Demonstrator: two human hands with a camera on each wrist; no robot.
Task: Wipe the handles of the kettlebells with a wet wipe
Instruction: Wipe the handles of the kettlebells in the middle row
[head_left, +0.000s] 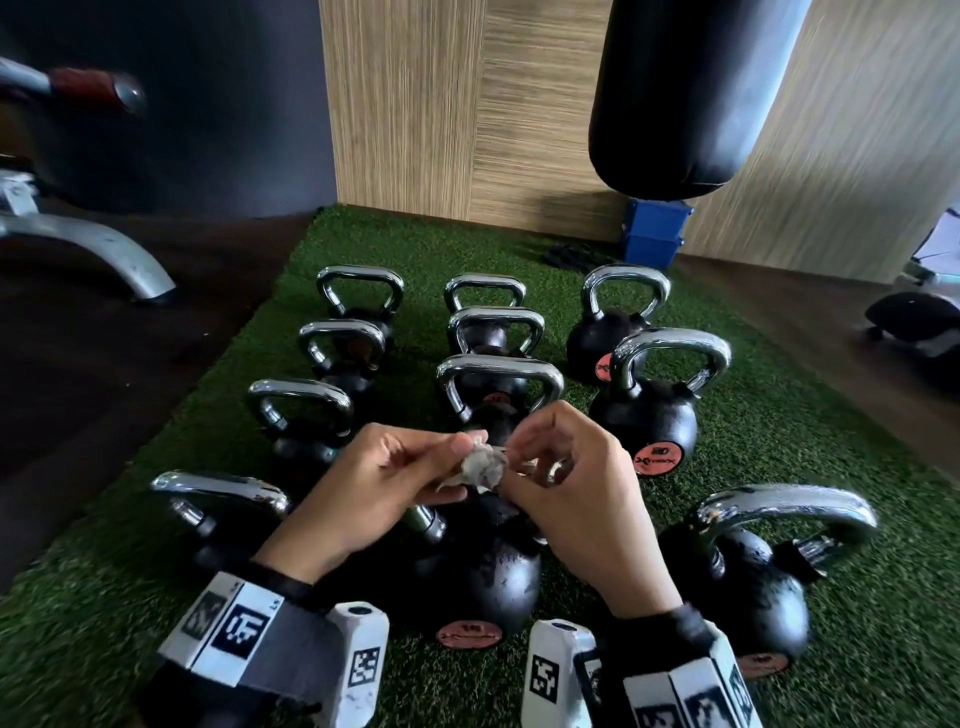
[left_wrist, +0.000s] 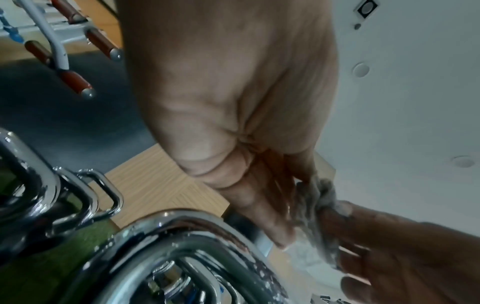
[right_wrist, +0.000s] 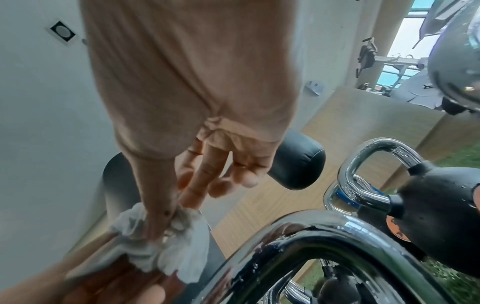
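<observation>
Several black kettlebells with chrome handles stand in rows on a green turf mat (head_left: 789, 415). Both hands are raised above the near middle kettlebell (head_left: 478, 577), whose handle is mostly hidden behind them. My left hand (head_left: 460, 467) and right hand (head_left: 519, 467) pinch a crumpled greyish wet wipe (head_left: 483, 465) between them, clear of any handle. In the left wrist view the wipe (left_wrist: 317, 205) is bunched at the left fingertips above a chrome handle (left_wrist: 182, 226). In the right wrist view my right thumb and finger pinch the wipe (right_wrist: 168, 246) beside a wet chrome handle (right_wrist: 311, 236).
A black punching bag (head_left: 691, 88) hangs at the back right over a blue box (head_left: 654, 234). A wood-panelled wall (head_left: 467, 104) closes the far end. A grey machine leg (head_left: 93, 244) stands on the dark floor to the left. Another kettlebell (head_left: 748, 587) sits close on the right.
</observation>
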